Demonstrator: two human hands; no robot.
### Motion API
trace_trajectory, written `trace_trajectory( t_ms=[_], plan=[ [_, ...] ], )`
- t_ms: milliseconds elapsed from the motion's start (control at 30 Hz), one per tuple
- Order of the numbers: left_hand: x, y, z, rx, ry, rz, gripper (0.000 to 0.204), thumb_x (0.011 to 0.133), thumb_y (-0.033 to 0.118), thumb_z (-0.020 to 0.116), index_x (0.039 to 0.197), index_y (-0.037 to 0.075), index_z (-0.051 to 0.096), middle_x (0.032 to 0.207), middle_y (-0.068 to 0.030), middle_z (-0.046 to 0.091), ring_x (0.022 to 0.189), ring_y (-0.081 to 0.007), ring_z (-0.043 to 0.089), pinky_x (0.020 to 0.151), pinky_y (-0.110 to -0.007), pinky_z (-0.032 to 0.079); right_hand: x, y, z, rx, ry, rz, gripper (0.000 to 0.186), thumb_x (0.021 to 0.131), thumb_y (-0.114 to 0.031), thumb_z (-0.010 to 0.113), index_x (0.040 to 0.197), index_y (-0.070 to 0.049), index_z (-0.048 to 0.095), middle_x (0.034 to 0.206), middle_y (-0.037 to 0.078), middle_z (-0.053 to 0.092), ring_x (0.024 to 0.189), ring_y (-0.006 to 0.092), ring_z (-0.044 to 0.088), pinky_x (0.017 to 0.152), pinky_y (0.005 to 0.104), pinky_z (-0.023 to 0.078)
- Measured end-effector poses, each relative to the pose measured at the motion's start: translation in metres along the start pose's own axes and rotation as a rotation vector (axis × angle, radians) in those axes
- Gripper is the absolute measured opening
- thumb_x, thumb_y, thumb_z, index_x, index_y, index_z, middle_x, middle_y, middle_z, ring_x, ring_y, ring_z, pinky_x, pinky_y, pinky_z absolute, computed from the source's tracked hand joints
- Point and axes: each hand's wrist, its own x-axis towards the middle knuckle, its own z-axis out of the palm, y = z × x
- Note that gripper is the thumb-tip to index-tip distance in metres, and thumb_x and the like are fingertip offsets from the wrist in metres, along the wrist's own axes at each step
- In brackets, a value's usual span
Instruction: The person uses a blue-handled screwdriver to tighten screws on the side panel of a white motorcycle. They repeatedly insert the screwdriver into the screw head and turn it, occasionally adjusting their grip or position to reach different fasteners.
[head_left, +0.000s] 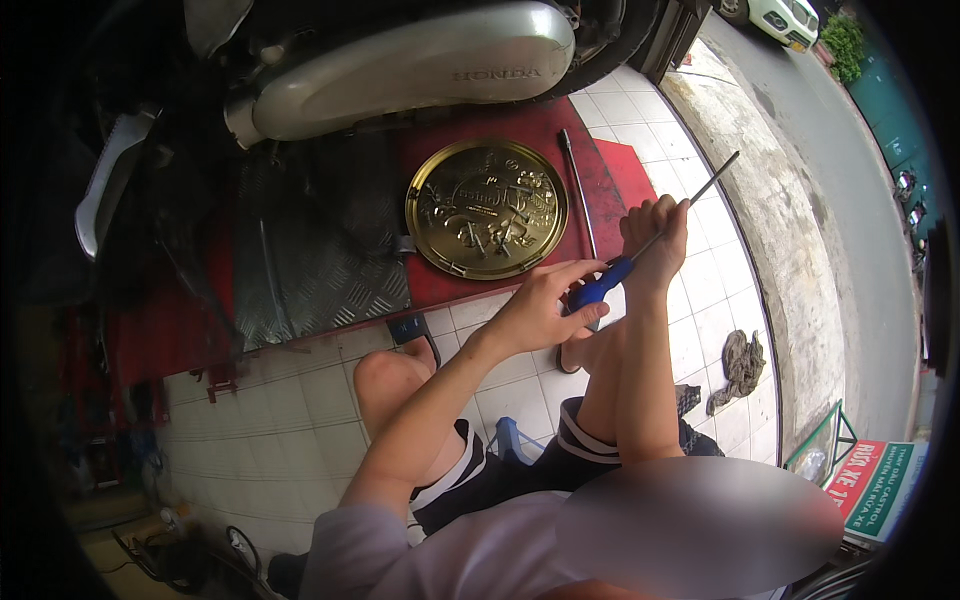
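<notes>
A long screwdriver with a blue handle (598, 287) points up and to the right. My left hand (540, 308) has its fingers and thumb around that handle. Closed about the metal shaft is my right hand (657, 235), and the bare tip sticks out beyond its fist. Just past my left hand lies a round gold tray (487, 271) with an embossed base. Several small screws or bolts are scattered in it, too small to tell apart. A long metal rod tool (576, 180) rests to the right of the tray.
The tray and rod lie on a red metal platform (432, 288) with a dark tread plate (340, 270). Above stands a motorbike with a silver side cover (420, 68). A crumpled rag (740, 368) is on the white tiled floor at right. A car (785, 20) shows on the road.
</notes>
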Motion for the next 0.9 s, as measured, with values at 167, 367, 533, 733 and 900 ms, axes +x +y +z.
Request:
trace_trajectory(
  t_ms=[167, 367, 533, 733, 900],
  plan=[
    [-0.011, -0.003, 0.039, 0.074, 0.159, -0.113, 0.016, 0.082, 0.007, 0.069, 0.094, -0.001, 0.065, 0.072, -0.0128, 0.066, 0.064, -0.0193, 0.067, 0.063, -0.033, 0.051, -0.025, -0.005, 0.023, 0.036, -0.197, 0.030, 0.051, 0.105, -0.049, 0.031, 0.069, -0.013, 0.036, 0.055, -0.003, 0.028, 0.049, 0.0102, 0.025, 0.048, 0.0285, 0.020],
    [-0.022, 0.030, 0.030, -0.160, 0.106, 0.044, 0.023, 0.087, 0.021, 0.069, 0.080, -0.001, 0.067, 0.058, -0.0034, 0.058, 0.059, -0.0109, 0.053, 0.059, -0.028, 0.042, -0.043, -0.001, 0.018, 0.108, -0.455, 0.504, 0.062, 0.100, -0.057, 0.029, 0.077, -0.003, 0.052, 0.063, 0.004, 0.042, 0.055, 0.0150, 0.039, 0.052, 0.0278, 0.033],
    [-0.042, 0.021, 0.089, -0.505, -0.307, 0.143, 0.029, 0.093, 0.028, 0.069, 0.090, 0.000, 0.064, 0.073, 0.0019, 0.059, 0.071, -0.0063, 0.051, 0.065, -0.023, 0.042, -0.119, 0.026, 0.076, -0.215, -1.241, 0.833, 0.056, 0.101, -0.049, 0.039, 0.086, 0.001, 0.059, 0.076, 0.007, 0.055, 0.070, 0.0173, 0.052, 0.070, 0.0295, 0.042],
    [-0.085, 0.035, 0.128, -0.514, -0.223, 0.222, 0.025, 0.095, 0.026, 0.067, 0.092, 0.001, 0.064, 0.077, 0.0012, 0.059, 0.074, -0.0069, 0.052, 0.066, -0.024, 0.043, -0.185, 0.072, 0.082, -0.282, -1.729, 0.703, 0.042, 0.102, -0.037, 0.046, 0.111, 0.002, 0.058, 0.101, 0.010, 0.059, 0.088, 0.0210, 0.054, 0.080, 0.0315, 0.043],
    [-0.090, 0.042, 0.109, -0.732, -0.199, 0.049, 0.024, 0.095, 0.024, 0.066, 0.085, 0.002, 0.061, 0.066, 0.0028, 0.054, 0.062, -0.0056, 0.047, 0.056, -0.023, 0.039, -0.199, 0.064, 0.105, -0.302, -1.607, 0.810, 0.038, 0.103, -0.037, 0.044, 0.105, -0.001, 0.056, 0.098, 0.006, 0.058, 0.093, 0.0166, 0.053, 0.084, 0.0311, 0.041]
  ],
)
